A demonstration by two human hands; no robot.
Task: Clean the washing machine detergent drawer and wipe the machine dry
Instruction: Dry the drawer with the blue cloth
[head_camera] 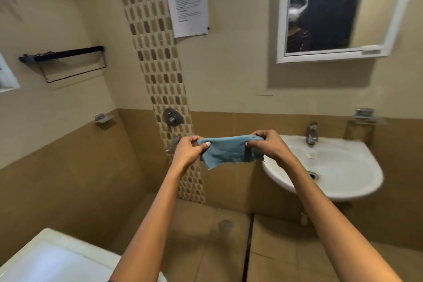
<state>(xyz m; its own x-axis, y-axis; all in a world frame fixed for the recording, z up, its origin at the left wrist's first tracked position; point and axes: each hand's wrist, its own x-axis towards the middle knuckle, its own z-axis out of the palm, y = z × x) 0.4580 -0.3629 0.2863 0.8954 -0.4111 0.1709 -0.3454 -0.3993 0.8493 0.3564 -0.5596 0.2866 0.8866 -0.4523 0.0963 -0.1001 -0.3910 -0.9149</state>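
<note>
I see the left hand [188, 151] and right hand [266, 144] each pinching one end of the blue cloth [225, 151], stretched in midair left of the sink [357, 186] rim.

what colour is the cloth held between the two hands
Light blue, a plain small fabric cloth; the head view shows it.

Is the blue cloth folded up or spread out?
Spread out. The cloth hangs stretched in the air between the left hand and right hand, which pinch its top ends.
</note>
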